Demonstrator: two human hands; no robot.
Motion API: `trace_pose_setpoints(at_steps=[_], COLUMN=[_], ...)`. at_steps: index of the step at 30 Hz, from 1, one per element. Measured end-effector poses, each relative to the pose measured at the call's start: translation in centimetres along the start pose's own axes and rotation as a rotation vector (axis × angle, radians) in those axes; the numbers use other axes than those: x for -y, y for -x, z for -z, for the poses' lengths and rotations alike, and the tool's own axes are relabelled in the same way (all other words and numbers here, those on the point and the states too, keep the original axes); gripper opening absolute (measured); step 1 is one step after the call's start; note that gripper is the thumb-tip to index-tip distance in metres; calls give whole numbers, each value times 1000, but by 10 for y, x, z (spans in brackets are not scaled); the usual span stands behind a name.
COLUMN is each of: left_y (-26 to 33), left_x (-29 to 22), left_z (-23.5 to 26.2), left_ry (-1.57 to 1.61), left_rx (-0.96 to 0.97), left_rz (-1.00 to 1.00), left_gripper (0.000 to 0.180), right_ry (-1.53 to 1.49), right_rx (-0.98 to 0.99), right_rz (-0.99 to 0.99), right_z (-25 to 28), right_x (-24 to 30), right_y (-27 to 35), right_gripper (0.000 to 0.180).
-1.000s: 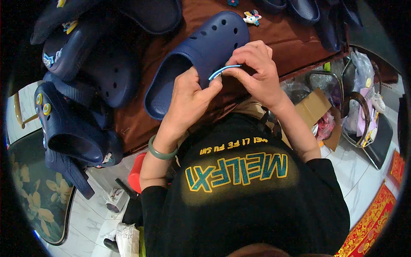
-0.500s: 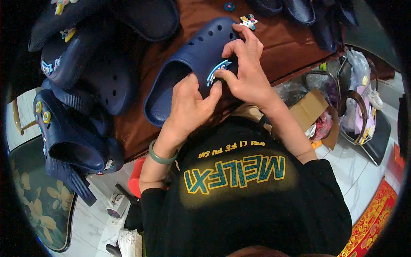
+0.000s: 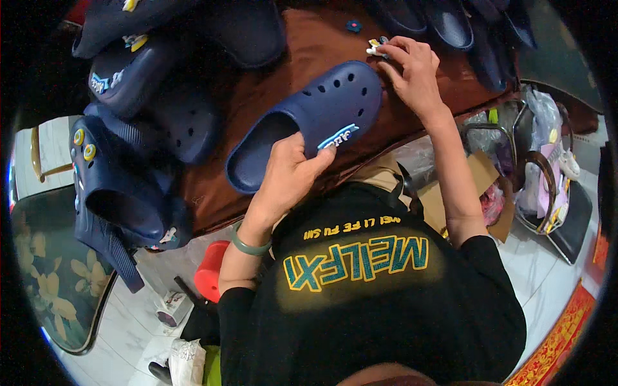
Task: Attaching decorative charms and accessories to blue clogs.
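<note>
A navy clog (image 3: 335,103) lies toe away on the brown cloth (image 3: 212,199), several holes in its toe. A blue-and-white banner-shaped shoe charm (image 3: 338,136) sits on its near side. My left hand (image 3: 290,170) grips the clog beside the foot opening, thumb over the edge, a fingertip by the banner charm; its other fingers are hidden. Beyond the toe, my right hand (image 3: 412,74) has its bent fingers on a small white-and-yellow shoe charm (image 3: 374,47), partly covering it. A blue flower charm (image 3: 353,26) lies just past it.
More navy clogs with charms (image 3: 122,199) are piled at the left, and others (image 3: 450,26) stand at the far right. Below the table's right edge are a cardboard box (image 3: 473,186) and a chair (image 3: 553,212) with bags. A red stool (image 3: 211,270) stands lower left.
My right hand has left the banner charm and moved up and right to the white charm. My left hand still holds the clog, which sits slightly lower and farther right in view.
</note>
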State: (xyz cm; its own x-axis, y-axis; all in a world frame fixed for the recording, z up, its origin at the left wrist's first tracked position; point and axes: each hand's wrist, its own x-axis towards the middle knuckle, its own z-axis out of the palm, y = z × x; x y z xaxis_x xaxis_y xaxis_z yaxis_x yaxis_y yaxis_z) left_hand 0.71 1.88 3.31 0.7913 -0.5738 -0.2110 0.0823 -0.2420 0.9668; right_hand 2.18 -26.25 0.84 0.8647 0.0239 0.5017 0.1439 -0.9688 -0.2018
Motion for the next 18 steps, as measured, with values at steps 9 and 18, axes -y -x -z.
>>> trace_pose_setpoints(at_steps=[9,18], left_y=[-9,-11], left_x=[-24,-26], left_z=[2,3], left_ry=[316,574], left_rx=[-91,23], left_rz=[-55,117], left_gripper=[38,34], right_ry=[65,26], right_rx=[-71,30], right_rz=[54,18], right_z=[-32,-32], right_x=[-21,-29], right_y=[-7,-9], right_gripper=[36,31])
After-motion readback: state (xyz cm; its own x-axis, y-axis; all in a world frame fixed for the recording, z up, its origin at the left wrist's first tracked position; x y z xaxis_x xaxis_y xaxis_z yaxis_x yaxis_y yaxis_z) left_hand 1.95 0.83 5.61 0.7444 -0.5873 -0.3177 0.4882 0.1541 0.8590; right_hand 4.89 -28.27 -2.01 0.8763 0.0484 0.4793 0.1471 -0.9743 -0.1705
